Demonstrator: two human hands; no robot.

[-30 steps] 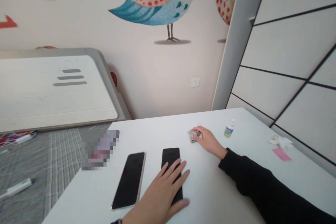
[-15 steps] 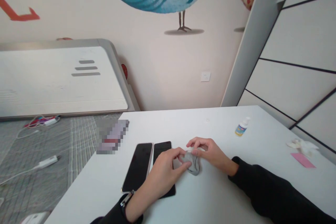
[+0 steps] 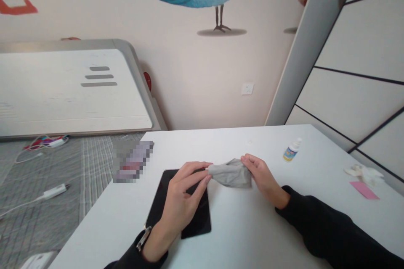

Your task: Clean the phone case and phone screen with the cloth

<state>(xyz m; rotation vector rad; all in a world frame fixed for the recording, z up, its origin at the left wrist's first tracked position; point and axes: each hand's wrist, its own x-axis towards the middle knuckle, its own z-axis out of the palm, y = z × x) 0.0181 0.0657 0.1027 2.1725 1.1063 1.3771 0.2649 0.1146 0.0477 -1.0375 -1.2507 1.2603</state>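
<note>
One thin, wrinkled grey cloth (image 3: 232, 175) was stretched between the person's two hands, above the right-centre part of the smooth white surface (image 3: 252, 227). The left hand (image 3: 186, 193) pinched its narrow, gathered left end between thumb and fingertips, while the right hand (image 3: 263, 178) gripped the upper corner at its broader right end. Neither hand was spread wide; both were narrowed onto the fabric. Whether the lower edge of the cloth touched the surface could not be told.

Beneath the left hand and wrist lay two flat, dark-screened rectangular phones: a left phone (image 3: 159, 195) and a right phone (image 3: 202, 214), both partly covered from view. The cloth's gathered end was near the top of the right phone.

Judging by the pose, the step in hand was opening out and arranging the cloth; its folds and bunched left end suggested that it was not yet fully flat. The next move seemed to call for a light, even pull from both pinches, with the left forearm held clear of the screens.

Well apart, to the right, stood a small white-capped bottle with a blue-and-yellow label (image 3: 292, 150), and beyond it lay a flat pink rectangular piece (image 3: 364, 190) beside crumpled white material (image 3: 370, 176).
</note>
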